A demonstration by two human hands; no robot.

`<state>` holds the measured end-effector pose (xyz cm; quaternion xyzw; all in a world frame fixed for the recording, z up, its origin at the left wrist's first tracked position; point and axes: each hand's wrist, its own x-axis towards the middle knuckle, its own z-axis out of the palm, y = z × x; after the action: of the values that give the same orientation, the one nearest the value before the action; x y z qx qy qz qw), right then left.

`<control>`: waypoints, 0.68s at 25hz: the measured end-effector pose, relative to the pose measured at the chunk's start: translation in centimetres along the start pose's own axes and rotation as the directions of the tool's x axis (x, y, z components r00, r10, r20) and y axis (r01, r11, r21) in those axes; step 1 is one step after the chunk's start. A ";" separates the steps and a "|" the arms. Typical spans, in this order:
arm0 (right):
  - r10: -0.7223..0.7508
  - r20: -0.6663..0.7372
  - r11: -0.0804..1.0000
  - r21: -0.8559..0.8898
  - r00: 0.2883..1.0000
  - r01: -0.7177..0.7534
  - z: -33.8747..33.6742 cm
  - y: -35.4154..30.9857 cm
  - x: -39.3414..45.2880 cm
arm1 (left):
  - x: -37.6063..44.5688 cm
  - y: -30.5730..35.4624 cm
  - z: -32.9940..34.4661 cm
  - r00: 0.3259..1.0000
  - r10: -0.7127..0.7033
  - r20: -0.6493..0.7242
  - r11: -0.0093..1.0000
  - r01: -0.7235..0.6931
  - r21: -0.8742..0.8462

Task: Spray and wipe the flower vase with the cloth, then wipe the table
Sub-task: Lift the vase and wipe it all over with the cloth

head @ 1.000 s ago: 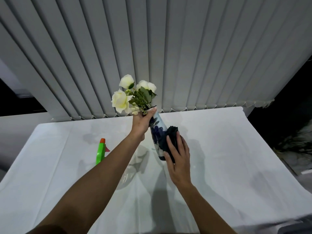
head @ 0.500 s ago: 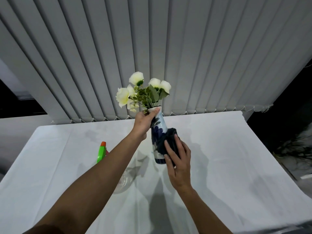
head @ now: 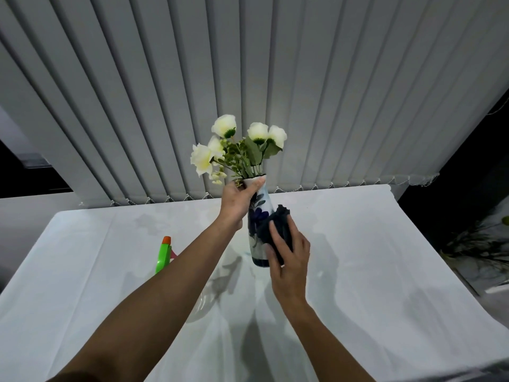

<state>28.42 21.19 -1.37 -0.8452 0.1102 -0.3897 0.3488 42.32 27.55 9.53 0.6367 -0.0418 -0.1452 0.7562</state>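
The fingers (head: 278,238) of the right hand (head: 289,257) lie nearly straight, pressing a dark cloth (head: 281,224) flat against the right side of the flower vase (head: 259,216). The thumb sits low on the vase body, near its dark blue base. The fingers (head: 257,184) of the left hand (head: 238,199) are curled round the vase's narrow neck, the thumb laid across the white rim at the mouth. The vase is white with blue flower painting, roughly upright with a slight lean; whether its base touches the bench (head: 385,271) or hangs just above it cannot be told. It is near the middle of the bench top. White flowers (head: 220,153) with green leaves rise from the mouth toward 12 o'clock. At about 9 o'clock from the vase, near it and partly hidden behind the left forearm, stands a green spray bottle (head: 164,255) with an orange tip. The bench is covered in a white cloth with creases and shadows. Behind it, at 12 o'clock, hang pale vertical blinds (head: 303,78).
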 end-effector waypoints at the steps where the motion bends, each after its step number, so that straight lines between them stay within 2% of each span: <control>1: -0.062 -0.011 0.996 -0.069 0.998 0.061 0.1 0.0 0.7 | -0.2 -0.2 0.2 1.000 0.008 0.007 1.000 -0.008 0.009; 3: -0.087 -0.057 0.990 -0.113 0.995 0.081 0.1 -0.4 3.0 | -0.8 -0.8 0.5 0.999 0.025 0.044 0.999 -0.027 0.027; 5: 0.049 -0.095 0.999 -0.015 0.994 -0.050 -0.4 -1.0 5.6 | -1.1 -1.3 0.8 0.997 0.025 0.071 0.998 -0.029 0.049; 7: 0.249 -0.005 0.953 0.178 0.969 -0.244 -0.7 -0.8 7.6 | -1.2 -1.3 1.1 0.998 0.014 0.066 0.999 -0.017 0.051; 9: 0.397 0.145 0.848 0.319 0.906 -0.423 -0.6 0.6 8.6 | -1.2 -0.9 1.4 0.998 0.016 0.065 0.999 -0.018 0.030; 12: 0.499 0.236 0.760 0.342 0.834 -0.552 -0.9 1.5 7.5 | -1.2 0.0 1.6 0.999 0.023 0.048 1.000 -0.024 0.017; 14: 0.451 0.148 0.823 0.312 0.880 -0.475 -1.0 0.9 5.0 | -1.2 0.4 1.6 0.999 0.029 0.040 0.999 -0.030 0.025; 17: 0.210 -0.001 0.974 0.085 0.978 -0.209 -1.2 -1.1 3.3 | -1.4 0.2 1.4 0.997 0.041 0.068 0.998 -0.044 0.044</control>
<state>29.66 19.83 1.87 -0.8114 0.1839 -0.3594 0.4227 40.62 26.60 10.12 0.6475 -0.0839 -0.1492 0.7426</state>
